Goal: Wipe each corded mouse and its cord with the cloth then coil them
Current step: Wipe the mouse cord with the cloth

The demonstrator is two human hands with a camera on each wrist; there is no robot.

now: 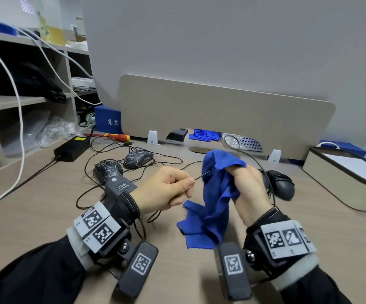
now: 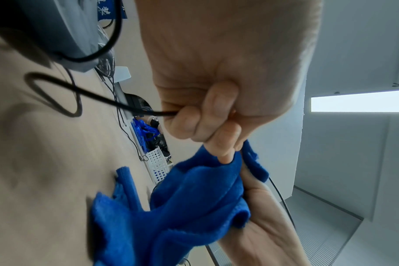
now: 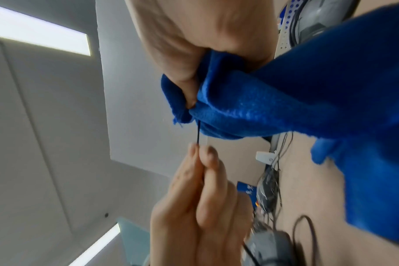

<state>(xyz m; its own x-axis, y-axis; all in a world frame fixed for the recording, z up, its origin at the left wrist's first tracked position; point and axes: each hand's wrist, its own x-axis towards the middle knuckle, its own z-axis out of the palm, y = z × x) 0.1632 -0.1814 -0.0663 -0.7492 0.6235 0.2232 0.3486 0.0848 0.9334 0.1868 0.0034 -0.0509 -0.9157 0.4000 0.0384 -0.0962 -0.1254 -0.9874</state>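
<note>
Currently on our desk [image 1: 46, 216], item by item:

Cord [image 1: 200, 175]: thin, black, stretched in the air between our two hands. We pinch it in our left hand [image 1: 164, 189] between thumb and forefinger, the other fingers curled in; behind that hand it drops in loops to the desk.

Cloth [image 1: 217, 194]: blue, bunched in our right hand [image 1: 250, 194], whose fingers and thumb close round it where the cord enters the folds. Its loose end hangs down to the desk in front of us.

Black mouse [image 1: 281, 183]: on the desk just behind our right hand, partly hidden by it.

Two patterned mice, dark with pale web lines: one [image 1: 138, 158] lies farther back, left of centre; the other [image 1: 107, 171] sits just behind our left wrist. Cords tangle around both.

Black power brick [image 1: 72, 148]: far left, beside a red and yellow screwdriver [image 1: 116, 137].

Beige divider panel [image 1: 221, 115]: upright along the desk's back edge.
</note>
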